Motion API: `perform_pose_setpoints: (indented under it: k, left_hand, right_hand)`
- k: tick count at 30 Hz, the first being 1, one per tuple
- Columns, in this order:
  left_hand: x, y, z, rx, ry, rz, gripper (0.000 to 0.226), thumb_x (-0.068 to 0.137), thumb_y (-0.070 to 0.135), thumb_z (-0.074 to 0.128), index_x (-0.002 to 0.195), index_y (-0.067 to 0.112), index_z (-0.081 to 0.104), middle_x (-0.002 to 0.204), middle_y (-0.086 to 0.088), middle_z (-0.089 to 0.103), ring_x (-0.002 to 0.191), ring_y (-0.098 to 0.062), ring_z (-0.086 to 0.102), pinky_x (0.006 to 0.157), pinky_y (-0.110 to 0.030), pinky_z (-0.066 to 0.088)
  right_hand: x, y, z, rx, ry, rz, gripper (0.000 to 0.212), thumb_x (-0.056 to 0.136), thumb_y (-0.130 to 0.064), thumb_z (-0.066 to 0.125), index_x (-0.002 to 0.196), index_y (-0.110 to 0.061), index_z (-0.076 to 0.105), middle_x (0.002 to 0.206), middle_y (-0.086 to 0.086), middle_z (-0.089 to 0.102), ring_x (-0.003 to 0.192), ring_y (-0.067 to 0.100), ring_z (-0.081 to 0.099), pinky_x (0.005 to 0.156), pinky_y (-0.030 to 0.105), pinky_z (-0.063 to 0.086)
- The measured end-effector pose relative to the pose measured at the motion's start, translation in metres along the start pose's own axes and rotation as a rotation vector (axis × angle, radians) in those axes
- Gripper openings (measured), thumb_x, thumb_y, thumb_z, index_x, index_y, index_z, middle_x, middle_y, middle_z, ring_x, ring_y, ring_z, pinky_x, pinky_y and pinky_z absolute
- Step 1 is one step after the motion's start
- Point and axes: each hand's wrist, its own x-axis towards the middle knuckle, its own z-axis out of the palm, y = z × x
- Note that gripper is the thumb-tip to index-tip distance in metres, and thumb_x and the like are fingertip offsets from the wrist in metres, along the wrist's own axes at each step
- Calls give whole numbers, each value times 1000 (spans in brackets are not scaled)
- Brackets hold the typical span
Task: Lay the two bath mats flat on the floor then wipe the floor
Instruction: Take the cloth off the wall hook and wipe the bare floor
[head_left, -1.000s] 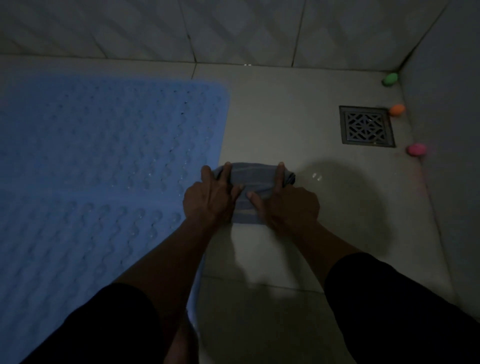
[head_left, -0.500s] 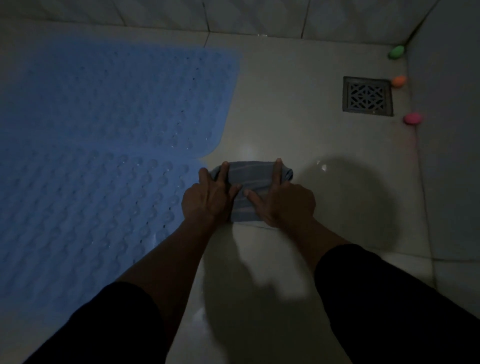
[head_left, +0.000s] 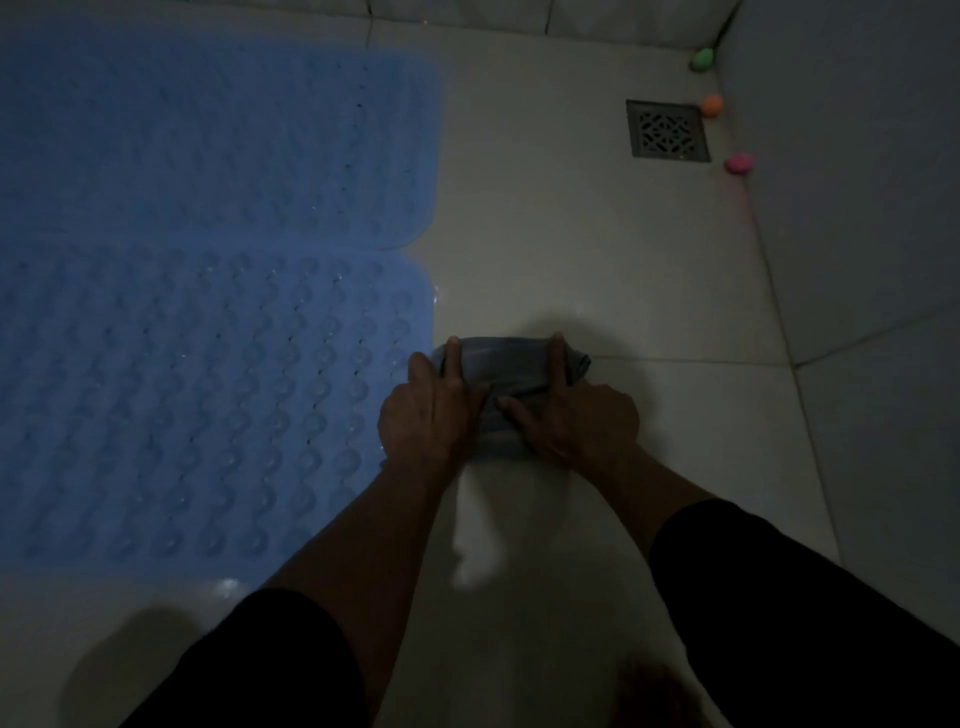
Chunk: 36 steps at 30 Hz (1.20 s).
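Observation:
Two blue bath mats lie flat side by side on the pale tiled floor: the far mat and the near mat, which has rows of round bumps. Just right of the near mat's edge a folded grey cloth rests on the floor. My left hand presses on its left part and my right hand on its right part, fingers spread over the cloth. The cloth's near part is hidden under my hands.
A square metal floor drain sits at the back right. Three small egg-shaped objects lie along the right wall: green, orange, pink. Walls close the back and right sides. The room is dim.
My hands and the cloth have slid back toward me along the mats' right edge, away from the drain and the back wall. The near mat's full length has come into view.

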Motion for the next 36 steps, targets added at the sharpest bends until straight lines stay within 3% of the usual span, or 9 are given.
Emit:
perform_pose_setpoints:
  k: [4, 9, 15, 18, 25, 30, 36]
  left_hand:
    - [-23, -12, 19, 131, -82, 124, 70, 94, 59, 16, 157, 30, 10, 150, -12, 26, 120, -32, 50, 81, -40, 51]
    - [-64, -14, 12, -36, -58, 74, 73, 97, 63, 29, 156, 25, 8, 131, -13, 36, 93, -30, 59, 66, -36, 39]
    - [-89, -15, 17, -1, -43, 38, 71, 97, 65, 27, 156, 30, 12, 134, -16, 38, 94, -36, 62, 64, -36, 36]
    - [-103, -17, 24, 47, -19, 33, 71, 97, 66, 24, 157, 30, 9, 138, -19, 37, 92, -36, 64, 66, -38, 47]
    - [-152, -11, 32, 81, -31, -49, 71, 97, 66, 23, 156, 30, 8, 131, -17, 39, 89, -36, 64, 67, -41, 49]
    - [-180, -7, 40, 97, -2, -110, 70, 97, 66, 24, 156, 30, 11, 126, -15, 42, 85, -33, 64, 61, -37, 45]
    - [-190, -14, 49, 34, 8, -101, 70, 98, 65, 26, 156, 30, 8, 127, -15, 40, 88, -34, 64, 65, -40, 51]
  right_hand:
    - [-38, -5, 9, -2, -6, 50, 105, 79, -86, 25, 154, -26, -16, 110, 21, 66, 88, 34, 66, 68, 36, 40]
    - [-76, -6, 19, 12, -27, 106, 104, 78, -88, 24, 153, -28, -18, 109, 19, 67, 88, 33, 66, 68, 36, 38]
    - [-100, -4, 33, 92, -31, 102, 103, 81, -85, 26, 154, -26, -17, 111, 19, 66, 87, 32, 66, 67, 35, 36]
    - [-109, -1, 43, 144, -52, 65, 103, 84, -82, 28, 153, -22, -20, 108, 18, 66, 85, 31, 65, 68, 34, 39]
    - [-142, 10, 64, 240, -87, -35, 101, 85, -80, 29, 151, -24, -25, 125, 19, 58, 95, 33, 64, 70, 36, 38]
    - [-156, 13, 70, 198, -50, -59, 102, 84, -80, 28, 152, -24, -23, 119, 19, 59, 89, 32, 64, 68, 36, 38]
    - [-168, 11, 77, 165, -18, -64, 100, 85, -80, 27, 152, -23, -22, 122, 20, 58, 92, 33, 63, 69, 36, 36]
